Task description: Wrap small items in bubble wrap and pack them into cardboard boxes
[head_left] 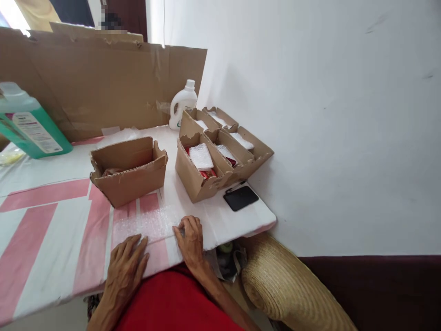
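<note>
A clear sheet of bubble wrap (146, 224) lies flat on the striped cloth near the table's front edge. My left hand (127, 259) rests palm down at its near left edge, fingers stretched out. At the sheet's right end, my right hand (190, 236) is closed with curled fingers. Something small and dark shows between thumb and fingers there, too hidden to name. Just behind the wrap stands an open cardboard box (138, 181), with something brown partly visible inside.
To the right, a divided cardboard box (196, 186) holds several bubble-wrapped packets (201, 156) and red items. A black phone (241, 198) lies beside it. Behind are a white jug (184, 103), a green liquid bottle (34, 126) and a cardboard panel (103, 87). A rolled straw mat (279, 280) leans below.
</note>
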`<state>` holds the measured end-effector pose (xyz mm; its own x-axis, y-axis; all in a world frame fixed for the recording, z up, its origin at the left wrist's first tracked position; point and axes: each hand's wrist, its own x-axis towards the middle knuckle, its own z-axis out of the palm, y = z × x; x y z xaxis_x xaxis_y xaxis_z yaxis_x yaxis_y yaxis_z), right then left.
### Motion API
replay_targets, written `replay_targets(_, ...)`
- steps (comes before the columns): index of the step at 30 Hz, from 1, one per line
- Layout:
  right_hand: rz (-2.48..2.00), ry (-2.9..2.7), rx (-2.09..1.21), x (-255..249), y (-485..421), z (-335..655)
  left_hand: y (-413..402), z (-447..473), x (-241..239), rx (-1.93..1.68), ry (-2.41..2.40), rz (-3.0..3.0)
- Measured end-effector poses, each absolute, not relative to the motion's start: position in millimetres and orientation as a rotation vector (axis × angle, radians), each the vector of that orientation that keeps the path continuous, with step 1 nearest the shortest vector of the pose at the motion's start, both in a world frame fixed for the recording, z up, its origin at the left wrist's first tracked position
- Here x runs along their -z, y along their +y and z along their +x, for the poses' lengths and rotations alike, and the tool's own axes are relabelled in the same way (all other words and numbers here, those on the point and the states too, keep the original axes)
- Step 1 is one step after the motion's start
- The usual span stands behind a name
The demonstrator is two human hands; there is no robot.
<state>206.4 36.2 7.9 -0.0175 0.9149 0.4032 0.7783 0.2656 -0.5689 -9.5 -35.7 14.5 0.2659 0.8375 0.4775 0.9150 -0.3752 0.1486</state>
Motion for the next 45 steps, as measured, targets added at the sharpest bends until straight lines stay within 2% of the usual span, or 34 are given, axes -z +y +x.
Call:
replay_targets(4,-1.090,-2.131,-0.095,-19.8,20.3,177.7,-34.5,-15.6,-2.5,0.704,-1.621,-2.356)
replay_targets(7,-0.780,-2.473,-0.283,-25.6,13.6,159.3,-34.2,-21.1,2.5,0.719,-1.504,-2.342)
replay_targets(11,-0.980,-2.560,-0.414,-16.0,24.1,179.6,-32.9,-17.8,0.3,0.719,-1.598,-2.379)
replay_targets(15,-1.321,-2.488,-0.320,-2.9,38.8,223.4,-31.4,-12.0,-3.8,0.717,-1.685,-2.349)
replay_targets(18,-1.391,-2.442,-0.200,-5.2,39.9,229.5,-29.6,-13.0,-4.7,0.704,-1.625,-2.356)
replay_targets(23,-1.037,-2.504,0.003,-18.5,31.3,189.5,-23.6,-16.3,-8.4,0.685,-1.555,-2.361)
replay_targets(26,-0.791,-2.608,-0.003,-18.3,32.5,169.3,-19.3,-16.7,-11.8,0.697,-1.532,-2.358)
replay_targets(31,-0.652,-2.625,0.022,-11.7,45.4,171.7,-17.4,-13.5,-15.8,0.702,-1.571,-2.387)
replay_targets(39,-0.727,-2.635,0.026,-10.0,73.3,222.1,-29.9,22.2,-27.2,0.710,-1.634,-2.650)
replay_targets(45,-0.734,-2.615,-0.033,-4.4,72.7,233.3,-38.8,7.0,-33.0,0.620,-1.706,-2.682)
